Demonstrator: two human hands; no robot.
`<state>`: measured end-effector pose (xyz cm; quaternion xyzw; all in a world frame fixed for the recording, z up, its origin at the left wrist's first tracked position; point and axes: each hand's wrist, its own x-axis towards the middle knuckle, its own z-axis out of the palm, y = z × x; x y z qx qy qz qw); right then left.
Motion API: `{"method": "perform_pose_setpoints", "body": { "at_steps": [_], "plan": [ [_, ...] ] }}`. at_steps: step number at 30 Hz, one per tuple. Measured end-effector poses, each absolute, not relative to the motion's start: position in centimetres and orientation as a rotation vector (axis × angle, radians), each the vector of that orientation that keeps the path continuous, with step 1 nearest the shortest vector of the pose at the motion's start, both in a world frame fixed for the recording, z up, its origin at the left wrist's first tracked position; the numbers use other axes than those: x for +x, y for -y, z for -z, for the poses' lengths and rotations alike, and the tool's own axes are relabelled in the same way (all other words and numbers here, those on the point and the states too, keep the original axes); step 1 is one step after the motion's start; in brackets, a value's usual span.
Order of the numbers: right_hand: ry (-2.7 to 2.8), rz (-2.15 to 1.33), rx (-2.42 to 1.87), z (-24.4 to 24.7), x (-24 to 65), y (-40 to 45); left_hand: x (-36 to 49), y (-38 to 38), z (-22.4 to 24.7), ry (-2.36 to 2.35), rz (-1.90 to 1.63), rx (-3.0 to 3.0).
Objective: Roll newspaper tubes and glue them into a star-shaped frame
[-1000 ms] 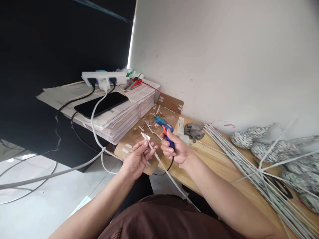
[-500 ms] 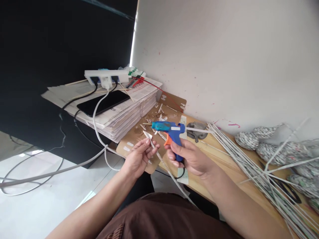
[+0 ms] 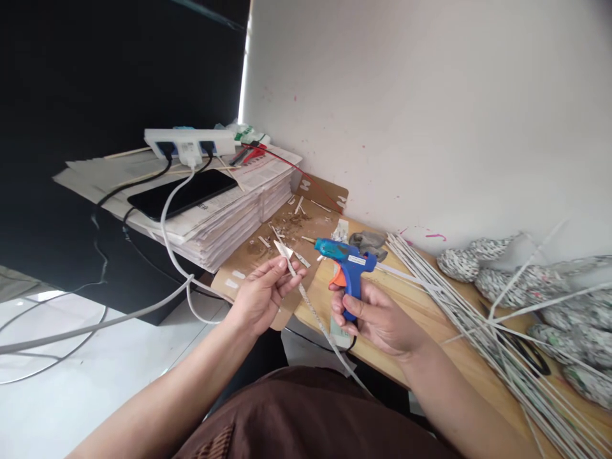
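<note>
Between the thumb and fingers of my left hand (image 3: 268,290) is a long rolled paper stick (image 3: 315,312), pinched close to its pointed, unrolled white tip. Its other end hangs down past the table edge toward my lap. My right hand (image 3: 370,312) is wrapped round the handle of a blue hot glue gun (image 3: 351,268) with an orange trigger. A white glue stick (image 3: 406,275) pokes out of the gun's back. The gun's nozzle points left, a little above and to the right of the paper tip, apart from it.
A newspaper stack (image 3: 239,223) bears a power strip (image 3: 191,143) and a black phone (image 3: 184,194). Cardboard (image 3: 248,261) with scraps lies before it. At right are a bundle of paper sticks (image 3: 449,299) and woven paper shapes (image 3: 507,280). White cables hang at left.
The glue gun in my right hand has moved right and slightly down, away from the paper tip, and tilted. My left hand still pinches the stick. The view has shifted slightly.
</note>
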<state>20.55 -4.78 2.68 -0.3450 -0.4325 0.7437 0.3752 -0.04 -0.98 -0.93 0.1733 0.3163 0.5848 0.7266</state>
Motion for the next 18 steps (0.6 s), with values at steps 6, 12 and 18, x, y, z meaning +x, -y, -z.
{"method": "perform_pose_setpoints", "body": {
  "at_steps": [6,12,18],
  "plan": [
    [1.02,-1.944,-0.881,-2.6,20.9,5.0,0.4,0.9,1.2,-0.678,-1.276,0.433],
    [0.986,-1.917,-0.909,-2.4,21.1,5.1,0.7,0.8,1.2,-0.687,-1.264,0.451],
    [1.196,-1.657,-1.079,-2.3,20.7,5.7,1.1,0.8,0.5,-0.678,-1.276,0.439]
  ]
}}
